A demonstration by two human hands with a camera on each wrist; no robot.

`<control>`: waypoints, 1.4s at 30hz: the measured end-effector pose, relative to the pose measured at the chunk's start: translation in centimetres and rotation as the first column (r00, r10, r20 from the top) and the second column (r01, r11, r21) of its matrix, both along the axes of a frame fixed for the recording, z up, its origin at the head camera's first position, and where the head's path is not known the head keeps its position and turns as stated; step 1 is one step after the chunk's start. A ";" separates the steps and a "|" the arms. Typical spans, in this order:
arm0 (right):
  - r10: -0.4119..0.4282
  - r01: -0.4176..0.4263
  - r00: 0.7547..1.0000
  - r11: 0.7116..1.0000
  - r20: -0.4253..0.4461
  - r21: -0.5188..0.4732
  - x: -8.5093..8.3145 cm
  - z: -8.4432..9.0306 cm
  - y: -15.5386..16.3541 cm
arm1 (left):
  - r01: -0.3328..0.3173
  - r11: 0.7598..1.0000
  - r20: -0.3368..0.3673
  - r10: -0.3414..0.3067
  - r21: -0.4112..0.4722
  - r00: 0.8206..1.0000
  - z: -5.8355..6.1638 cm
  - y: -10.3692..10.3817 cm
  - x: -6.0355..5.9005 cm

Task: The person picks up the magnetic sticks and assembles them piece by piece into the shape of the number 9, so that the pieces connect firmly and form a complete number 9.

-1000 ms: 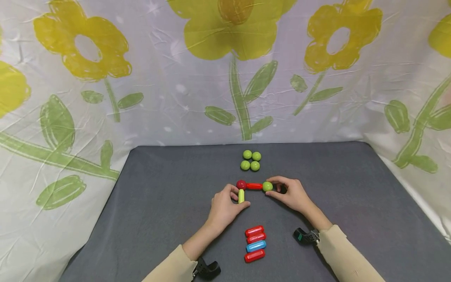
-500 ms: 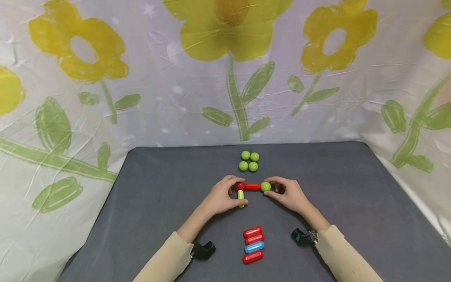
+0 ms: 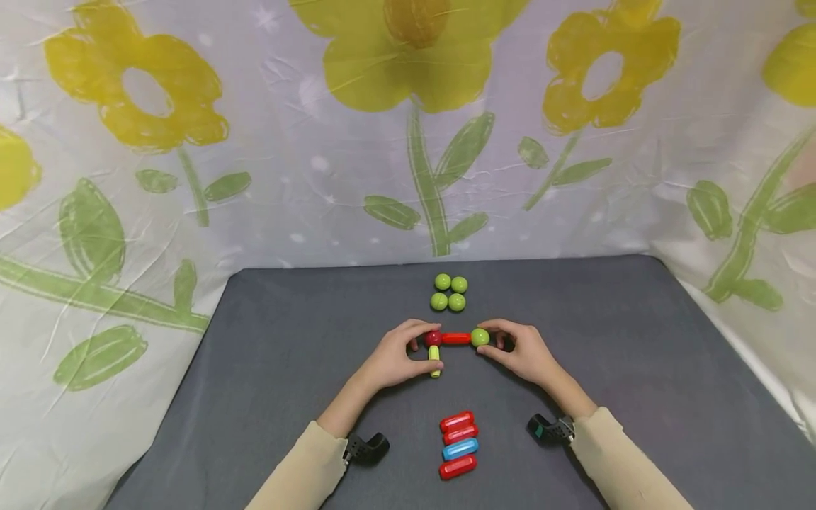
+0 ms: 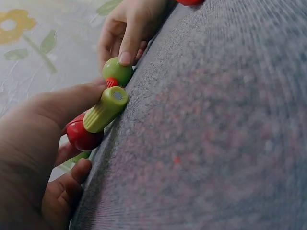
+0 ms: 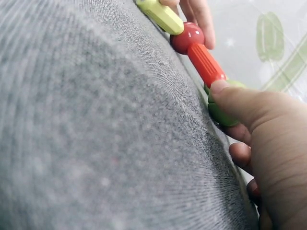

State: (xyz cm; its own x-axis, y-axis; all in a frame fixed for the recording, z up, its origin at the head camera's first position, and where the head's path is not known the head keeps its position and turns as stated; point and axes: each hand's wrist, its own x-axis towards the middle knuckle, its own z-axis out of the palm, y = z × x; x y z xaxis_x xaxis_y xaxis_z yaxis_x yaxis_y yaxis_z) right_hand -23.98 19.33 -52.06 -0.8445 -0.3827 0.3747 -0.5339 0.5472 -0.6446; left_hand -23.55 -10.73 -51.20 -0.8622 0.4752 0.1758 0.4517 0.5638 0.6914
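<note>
A red ball [image 3: 433, 338] joins two magnetic rods at a corner. The yellow-green rod [image 3: 434, 353] points toward me and shows a metal disc in its free end [image 4: 117, 95] in the left wrist view. A red rod [image 3: 455, 338] runs right to a green ball [image 3: 480, 337]. My left hand [image 3: 397, 356] holds the yellow-green rod and red ball, thumb along the rod and forefinger at the ball's far side. My right hand [image 3: 526, 348] pinches the green ball between thumb and forefinger; in the right wrist view the thumb partly covers where the red rod [image 5: 206, 62] meets it.
Several loose green balls [image 3: 448, 292] sit grouped behind the joined pieces. Nearer me, red rods [image 3: 457, 467] and a blue rod [image 3: 460, 449] lie in a stack-like row on the dark grey cloth [image 3: 306, 333]. A flowered curtain [image 3: 287, 142] hangs at the back.
My left hand has shifted its fingers forward onto the red ball, its thumb staying by the yellow-green rod. The right hand keeps its pinch on the green ball. The head view tilts slightly.
</note>
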 end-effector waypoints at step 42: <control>-0.236 0.262 0.951 0.958 0.200 -0.116 -1.5 3.8 -1.8 | 0.048 0.999 0.012 -0.049 0.019 0.999 -0.5 2.2 -0.2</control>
State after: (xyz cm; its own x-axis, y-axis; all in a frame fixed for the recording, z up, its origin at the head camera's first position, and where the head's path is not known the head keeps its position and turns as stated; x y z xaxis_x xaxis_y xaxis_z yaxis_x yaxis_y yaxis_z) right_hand -25.45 17.50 -48.27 -0.9650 -0.1064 0.2396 -0.2581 0.5455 -0.7974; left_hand -23.71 -8.58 -51.72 -0.8403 0.5133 0.1744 0.4696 0.5284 0.7073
